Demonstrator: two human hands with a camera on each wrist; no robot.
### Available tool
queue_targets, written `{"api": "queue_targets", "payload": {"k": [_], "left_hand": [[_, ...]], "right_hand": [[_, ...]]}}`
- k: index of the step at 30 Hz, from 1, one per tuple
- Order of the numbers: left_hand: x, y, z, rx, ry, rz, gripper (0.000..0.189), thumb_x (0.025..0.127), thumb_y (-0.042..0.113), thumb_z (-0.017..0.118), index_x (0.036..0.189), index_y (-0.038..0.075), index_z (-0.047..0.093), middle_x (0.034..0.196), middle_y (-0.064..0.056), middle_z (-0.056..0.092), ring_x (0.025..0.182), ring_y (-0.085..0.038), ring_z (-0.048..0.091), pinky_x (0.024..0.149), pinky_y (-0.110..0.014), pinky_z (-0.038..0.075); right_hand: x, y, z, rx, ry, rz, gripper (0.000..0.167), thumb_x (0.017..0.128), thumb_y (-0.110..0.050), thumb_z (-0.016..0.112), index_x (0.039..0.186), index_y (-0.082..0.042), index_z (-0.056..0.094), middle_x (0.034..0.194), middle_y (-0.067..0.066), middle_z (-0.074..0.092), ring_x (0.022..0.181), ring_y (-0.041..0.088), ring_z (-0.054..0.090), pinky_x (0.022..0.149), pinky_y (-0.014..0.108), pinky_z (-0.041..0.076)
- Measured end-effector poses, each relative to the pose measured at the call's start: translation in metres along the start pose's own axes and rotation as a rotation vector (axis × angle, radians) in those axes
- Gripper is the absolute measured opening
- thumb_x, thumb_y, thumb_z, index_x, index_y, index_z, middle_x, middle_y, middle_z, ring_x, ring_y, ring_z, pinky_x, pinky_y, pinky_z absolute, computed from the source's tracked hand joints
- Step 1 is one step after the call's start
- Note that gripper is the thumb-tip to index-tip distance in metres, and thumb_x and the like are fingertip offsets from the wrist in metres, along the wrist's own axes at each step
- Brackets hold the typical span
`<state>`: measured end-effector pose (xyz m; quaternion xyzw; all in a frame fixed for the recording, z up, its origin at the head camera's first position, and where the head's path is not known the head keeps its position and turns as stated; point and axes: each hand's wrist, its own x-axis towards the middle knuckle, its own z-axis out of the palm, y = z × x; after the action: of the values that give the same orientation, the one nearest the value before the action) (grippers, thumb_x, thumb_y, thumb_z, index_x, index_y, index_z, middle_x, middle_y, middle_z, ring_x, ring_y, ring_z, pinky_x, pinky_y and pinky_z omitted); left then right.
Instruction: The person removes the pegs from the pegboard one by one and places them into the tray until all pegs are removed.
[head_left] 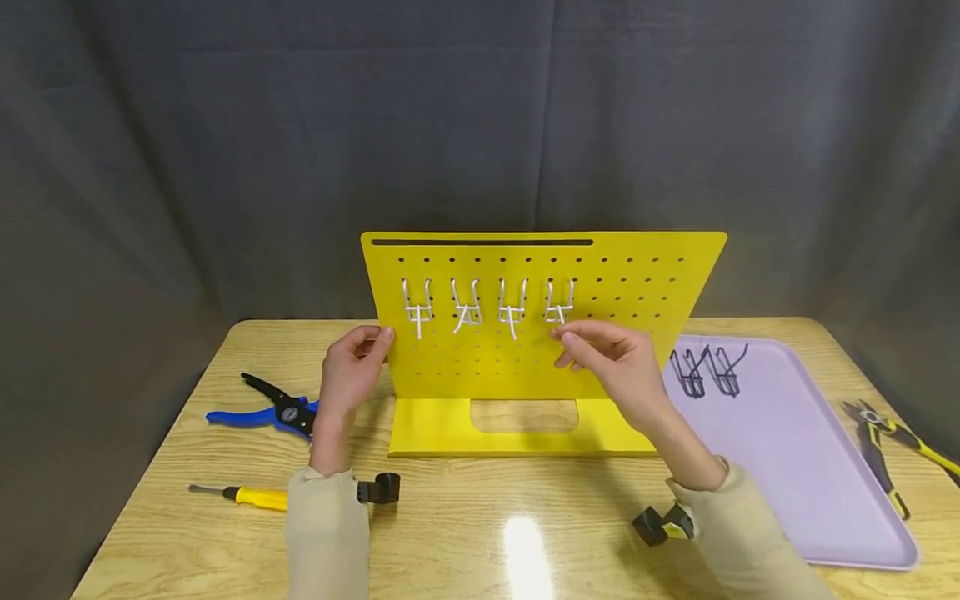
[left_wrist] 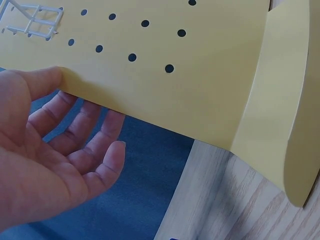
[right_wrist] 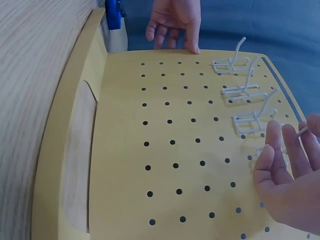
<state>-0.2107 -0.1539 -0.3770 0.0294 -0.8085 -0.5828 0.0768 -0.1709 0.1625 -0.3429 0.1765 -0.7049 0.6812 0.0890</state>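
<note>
Yellow and punched with rows of holes, the board stands on its flat foot on the wooden table, face towards me, so both hands can reach it. With my left hand I pinch its side edge, thumb on the face and fingers behind, parted only by the thin sheet; I judge this braces the board against whatever my other hand does. With my right hand I have the prong of the fourth white hook between thumb and fingertip, a close, light pinch. Holding it there leaves the wire frame lying against the board; whether its ends sit fully in their holes, I cannot tell. Three other white hooks hang to its left in a level row, spaced apart, presumably so their prongs don't crowd. Dark hooks lie on the lilac tray, near my right arm. Blue-handled cutters and a yellow screwdriver lie left, pliers beyond the tray, all clear of the board.
</note>
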Motion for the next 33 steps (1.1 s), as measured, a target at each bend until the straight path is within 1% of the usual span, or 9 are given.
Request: {"api": "queue_targets", "payload": {"k": [2, 7, 14, 19, 23, 28, 33], "left_hand": [[0.000, 0.000, 0.000, 0.001, 0.000, 0.000, 0.034, 0.098, 0.028, 0.057, 0.110, -0.002, 0.064, 0.101, -0.021, 0.062, 0.095, -0.038, 0.060, 0.082, -0.033, 0.047], [0.000, -0.001, 0.001, 0.003, -0.002, 0.000, 0.034, 0.098, 0.028, 0.057, 0.109, -0.002, 0.065, 0.099, -0.021, 0.063, 0.094, -0.037, 0.061, 0.081, -0.033, 0.046], [0.000, -0.001, 0.001, 0.008, -0.005, 0.002, 0.035, 0.098, 0.030, 0.056, 0.110, -0.002, 0.065, 0.099, -0.021, 0.062, 0.094, -0.036, 0.060, 0.082, -0.034, 0.046], [0.000, 0.000, 0.001, 0.013, -0.007, -0.001, 0.036, 0.098, 0.030, 0.056, 0.110, -0.002, 0.064, 0.101, -0.021, 0.062, 0.094, -0.035, 0.059, 0.083, -0.034, 0.045], [-0.001, 0.001, 0.001, 0.014, -0.009, -0.010, 0.037, 0.098, 0.031, 0.055, 0.111, -0.002, 0.064, 0.102, -0.021, 0.062, 0.096, -0.036, 0.059, 0.084, -0.035, 0.045], [0.000, 0.001, 0.001, 0.018, -0.007, -0.015, 0.038, 0.098, 0.033, 0.055, 0.113, -0.002, 0.063, 0.103, -0.021, 0.062, 0.098, -0.038, 0.058, 0.086, -0.037, 0.045], [0.000, 0.001, 0.001, 0.031, -0.005, -0.012, 0.038, 0.098, 0.032, 0.055, 0.112, -0.001, 0.064, 0.102, -0.021, 0.063, 0.097, -0.037, 0.059, 0.083, -0.034, 0.045]], "right_hand": [[-0.001, -0.002, -0.002, 0.002, 0.005, -0.002, 0.016, 0.093, -0.004, 0.062, 0.104, 0.005, 0.069, 0.099, 0.004, 0.072, 0.073, 0.017, 0.066, 0.069, 0.028, 0.053], [-0.002, -0.008, -0.006, -0.005, 0.020, 0.001, 0.016, 0.093, -0.005, 0.062, 0.104, 0.004, 0.069, 0.098, 0.001, 0.072, 0.074, 0.016, 0.066, 0.071, 0.027, 0.053], [-0.008, -0.013, -0.017, -0.042, 0.040, -0.015, 0.016, 0.093, -0.004, 0.061, 0.104, 0.005, 0.068, 0.097, 0.001, 0.072, 0.074, 0.017, 0.067, 0.072, 0.026, 0.053], [-0.015, -0.013, -0.026, -0.074, 0.055, -0.031, 0.015, 0.093, -0.002, 0.060, 0.103, 0.007, 0.067, 0.096, 0.001, 0.072, 0.074, 0.017, 0.067, 0.070, 0.026, 0.053], [-0.025, -0.010, -0.036, -0.122, 0.062, -0.034, 0.015, 0.093, -0.001, 0.060, 0.103, 0.006, 0.067, 0.097, -0.001, 0.072, 0.074, 0.016, 0.067, 0.069, 0.025, 0.053], [-0.037, -0.004, -0.053, -0.147, 0.034, -0.046, 0.014, 0.093, 0.000, 0.059, 0.103, 0.006, 0.067, 0.098, -0.003, 0.072, 0.075, 0.014, 0.067, 0.069, 0.024, 0.053], [-0.047, -0.001, -0.069, -0.167, 0.039, -0.061, 0.013, 0.093, 0.002, 0.058, 0.103, 0.006, 0.066, 0.098, -0.005, 0.071, 0.074, 0.015, 0.068, 0.068, 0.023, 0.053]]}}
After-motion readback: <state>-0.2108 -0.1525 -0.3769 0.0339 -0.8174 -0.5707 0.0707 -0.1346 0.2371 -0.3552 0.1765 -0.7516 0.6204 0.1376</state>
